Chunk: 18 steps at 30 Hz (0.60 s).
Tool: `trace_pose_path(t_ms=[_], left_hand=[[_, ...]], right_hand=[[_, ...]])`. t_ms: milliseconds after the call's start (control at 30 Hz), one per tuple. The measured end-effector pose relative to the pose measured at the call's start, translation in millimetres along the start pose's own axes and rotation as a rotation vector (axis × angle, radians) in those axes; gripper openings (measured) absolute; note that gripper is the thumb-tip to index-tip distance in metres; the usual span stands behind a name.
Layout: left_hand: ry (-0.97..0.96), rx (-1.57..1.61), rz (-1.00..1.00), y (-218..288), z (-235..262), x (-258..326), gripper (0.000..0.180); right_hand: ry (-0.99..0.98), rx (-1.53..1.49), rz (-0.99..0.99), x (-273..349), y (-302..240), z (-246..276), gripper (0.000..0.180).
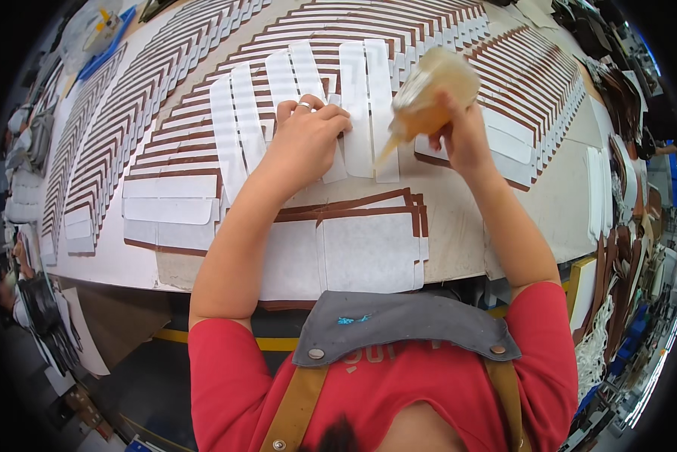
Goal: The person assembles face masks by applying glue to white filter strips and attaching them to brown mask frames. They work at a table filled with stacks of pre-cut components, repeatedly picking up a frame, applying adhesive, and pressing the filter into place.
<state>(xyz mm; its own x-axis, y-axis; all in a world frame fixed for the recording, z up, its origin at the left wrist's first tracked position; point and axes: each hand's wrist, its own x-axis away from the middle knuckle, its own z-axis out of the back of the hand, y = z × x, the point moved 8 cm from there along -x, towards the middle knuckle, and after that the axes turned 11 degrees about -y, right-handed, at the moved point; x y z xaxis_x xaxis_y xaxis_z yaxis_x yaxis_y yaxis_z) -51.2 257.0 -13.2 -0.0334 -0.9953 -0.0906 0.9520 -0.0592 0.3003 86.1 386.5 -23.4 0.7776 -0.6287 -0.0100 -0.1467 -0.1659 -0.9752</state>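
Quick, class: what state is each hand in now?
Left hand: half-curled over white strips; grip cannot be told.
Right hand: closed, holding a nozzled bottle.

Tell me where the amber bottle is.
In the head view, the amber bottle is in the right hand, right of centre over the table, its nozzle angled down-left by the tall white strips.
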Motion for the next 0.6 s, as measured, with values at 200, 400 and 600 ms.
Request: trace_pose_path(t_ms=[200,400,600], left_hand=[[-0.002,-0.010,-0.002,0.8,2.7,1.8,0.021],[-0.008,0.003,-0.007,0.3,1.6,0.9,0.024],[-0.010,0.000,-0.006,1.1,2.6,1.7,0.026]], right_hand=[[0.215,0.127,0.291,-76.3,-32.8,46.7,0.047],[0.294,0.216,0.341,-123.7,-29.8,60.3,0.039],[0.235,0.208,0.388,-135.5,-24.8,57.3,0.039]])
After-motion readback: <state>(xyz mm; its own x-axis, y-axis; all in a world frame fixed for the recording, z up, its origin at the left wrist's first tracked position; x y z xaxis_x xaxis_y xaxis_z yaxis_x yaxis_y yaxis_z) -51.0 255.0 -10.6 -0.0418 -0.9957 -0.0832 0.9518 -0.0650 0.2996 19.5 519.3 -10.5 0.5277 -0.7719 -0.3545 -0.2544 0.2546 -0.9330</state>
